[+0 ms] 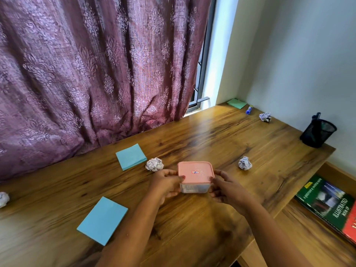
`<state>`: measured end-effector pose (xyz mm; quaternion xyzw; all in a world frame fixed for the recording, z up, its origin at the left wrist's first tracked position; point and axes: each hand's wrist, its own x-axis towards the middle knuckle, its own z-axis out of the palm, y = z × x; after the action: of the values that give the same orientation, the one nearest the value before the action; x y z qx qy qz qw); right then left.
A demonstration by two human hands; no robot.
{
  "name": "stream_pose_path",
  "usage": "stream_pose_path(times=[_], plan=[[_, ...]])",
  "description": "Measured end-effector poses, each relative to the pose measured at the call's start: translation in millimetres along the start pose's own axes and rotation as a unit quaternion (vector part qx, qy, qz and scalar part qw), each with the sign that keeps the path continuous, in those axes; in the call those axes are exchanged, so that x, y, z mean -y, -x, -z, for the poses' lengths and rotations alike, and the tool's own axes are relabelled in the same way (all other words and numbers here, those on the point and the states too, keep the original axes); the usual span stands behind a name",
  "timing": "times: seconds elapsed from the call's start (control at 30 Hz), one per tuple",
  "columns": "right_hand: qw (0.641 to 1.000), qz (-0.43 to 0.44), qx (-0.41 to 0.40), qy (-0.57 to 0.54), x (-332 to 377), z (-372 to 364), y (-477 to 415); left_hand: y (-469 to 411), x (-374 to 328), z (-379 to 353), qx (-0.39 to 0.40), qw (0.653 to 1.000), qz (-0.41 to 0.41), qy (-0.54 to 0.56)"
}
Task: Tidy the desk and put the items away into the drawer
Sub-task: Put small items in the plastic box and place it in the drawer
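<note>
Pink plastic lidded the small clear box, which the left hand and right hand gripped from opposite sides. The fingers curled round its walls and the thumbs lay near the lid's edge. The box sat low over the middle of the desk; whether it rested on the wood could not be told.

A two-sided grip suited this step. Kept level, with the thumbs pressing the lid down, the box would likely travel without spilling. The drawer was out of view, so one hand would probably have to let go to open it.

A small red-bordered sticker sat on the lid, too small to read, and the print on the clear wall was blurred.

Just left of the box lay a crumpled paper ball, and another ball lay to its right. Two blue note pads lay further left. A green pad, a blue marker and a black mesh pen holder stood well apart at the far end.

On the lower shelf, a green book showed "ILLUSTRATED BOOK OF" and what looked like "A QUESTION & ANSWER BOOK".
</note>
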<state>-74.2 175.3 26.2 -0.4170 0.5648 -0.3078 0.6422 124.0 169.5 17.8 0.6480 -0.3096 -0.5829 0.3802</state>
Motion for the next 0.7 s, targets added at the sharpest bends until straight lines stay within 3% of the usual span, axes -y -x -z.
stream_pose_path(times=[0.17, 0.7], plan=[[0.999, 0.002, -0.008, -0.053, 1.3, -5.5, 1.8, -2.2, 0.2, -1.6, -0.013, 1.0, 0.001, 0.024], [0.996, 0.03, -0.044, -0.065, -6.3, -19.6, 35.7, 34.3, 10.2, -2.4, -0.011, 0.998, -0.014, 0.063]])
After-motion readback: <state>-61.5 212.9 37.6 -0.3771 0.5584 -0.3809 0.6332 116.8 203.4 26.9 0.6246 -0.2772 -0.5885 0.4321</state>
